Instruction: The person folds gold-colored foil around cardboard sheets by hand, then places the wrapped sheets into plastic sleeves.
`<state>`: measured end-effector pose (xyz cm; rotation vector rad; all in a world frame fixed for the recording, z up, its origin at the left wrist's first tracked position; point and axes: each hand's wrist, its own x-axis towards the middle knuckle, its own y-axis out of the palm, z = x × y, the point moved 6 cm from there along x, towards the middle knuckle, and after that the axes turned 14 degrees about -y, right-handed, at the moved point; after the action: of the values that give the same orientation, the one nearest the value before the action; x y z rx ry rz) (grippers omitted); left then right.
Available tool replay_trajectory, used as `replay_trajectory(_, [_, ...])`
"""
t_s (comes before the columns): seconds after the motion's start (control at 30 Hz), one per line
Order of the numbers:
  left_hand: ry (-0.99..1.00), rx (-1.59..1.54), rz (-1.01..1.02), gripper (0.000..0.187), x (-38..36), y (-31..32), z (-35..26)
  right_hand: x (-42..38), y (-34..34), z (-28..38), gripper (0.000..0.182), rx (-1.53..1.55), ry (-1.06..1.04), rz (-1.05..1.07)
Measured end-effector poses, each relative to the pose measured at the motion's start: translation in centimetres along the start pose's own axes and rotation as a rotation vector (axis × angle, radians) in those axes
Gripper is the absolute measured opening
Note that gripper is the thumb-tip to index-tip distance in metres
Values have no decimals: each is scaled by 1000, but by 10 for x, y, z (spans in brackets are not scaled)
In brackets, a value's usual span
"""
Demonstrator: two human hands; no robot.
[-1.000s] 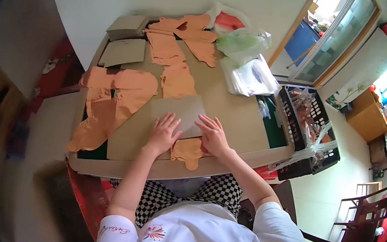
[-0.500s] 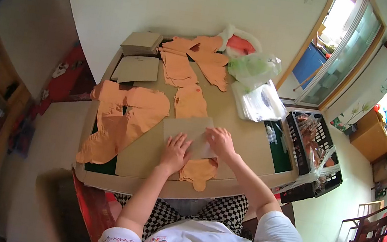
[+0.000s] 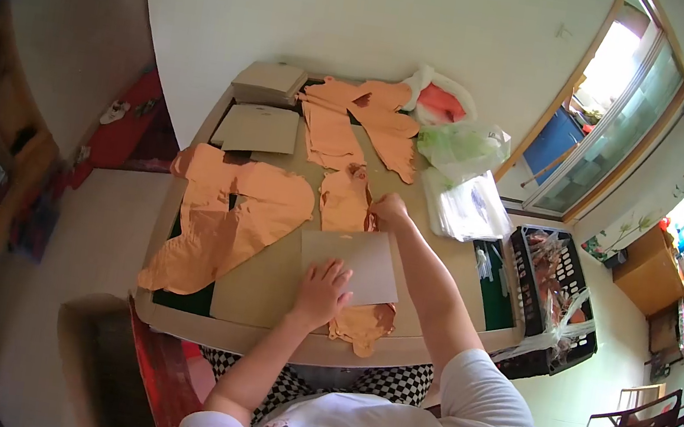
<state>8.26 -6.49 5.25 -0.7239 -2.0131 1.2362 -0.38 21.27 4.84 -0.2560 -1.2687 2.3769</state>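
Note:
A grey-brown cardboard sheet [image 3: 372,263] lies on top of a flat, orange foil balloon [image 3: 343,203]. The balloon sticks out above the sheet and again below it. My left hand [image 3: 322,295] rests flat on the sheet's left part, fingers spread. Just beyond the sheet's far edge, my right hand [image 3: 390,212] has its fingers bent together at the right side of the balloon, gripping its edge. A larger flat foil balloon [image 3: 251,209] is spread out to the left.
Two stacks of cardboard sheets [image 3: 259,130] sit at the back left. More flat foil balloons [image 3: 340,130] lie behind the work. Clear plastic bags [image 3: 467,205] and a green-tinted bag [image 3: 465,148] are at the back right. A black crate [image 3: 554,287] stands beside the table's right edge.
My right hand has left the cardboard sheet, reached forward and taken the balloon's edge. My left hand stays on the sheet. The whole view has shifted slightly.

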Motion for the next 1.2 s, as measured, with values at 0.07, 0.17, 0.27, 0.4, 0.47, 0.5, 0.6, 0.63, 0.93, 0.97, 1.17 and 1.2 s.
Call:
replay_trajectory(0.07, [-8,-3,18,47,0,0,-2,3,4,-10,25,47,-20,-16])
replay_trajectory(0.17, [-11,10,37,47,-2,2,-4,5,14,-31,30,209,98,-82])
replay_trajectory(0.27, [-14,19,32,47,-4,2,-8,-1,10,-28,27,220,86,-138])
replay_trajectory(0.4, [-28,12,54,45,-2,9,-7,-23,-5,-11,17,495,51,-192])
replay_trajectory(0.47, [-28,-16,69,45,-1,8,-7,-29,-7,-10,15,612,15,-237])
replay_trajectory(0.5, [-26,-29,77,45,-1,7,-7,-32,-6,-10,12,692,-1,-229])
replay_trajectory(0.6, [-28,-43,86,45,-1,3,-8,-51,-14,-2,10,880,-138,-180])
replay_trajectory(0.63, [-20,-40,69,45,-1,3,-8,-71,-28,9,13,905,-249,-148])
replay_trajectory(0.93, [-52,-120,74,55,0,4,-5,-120,-28,-18,21,566,-404,-134])
replay_trajectory(0.97, [-35,-106,63,54,-1,3,-5,-120,-29,0,22,470,-465,-177])
replay_trajectory(1.17, [-24,-79,25,52,-1,0,-6,-110,7,68,32,7,-771,-106])
replay_trajectory(1.2, [-23,-71,24,51,-1,1,-6,-111,12,73,34,-67,-800,-49])
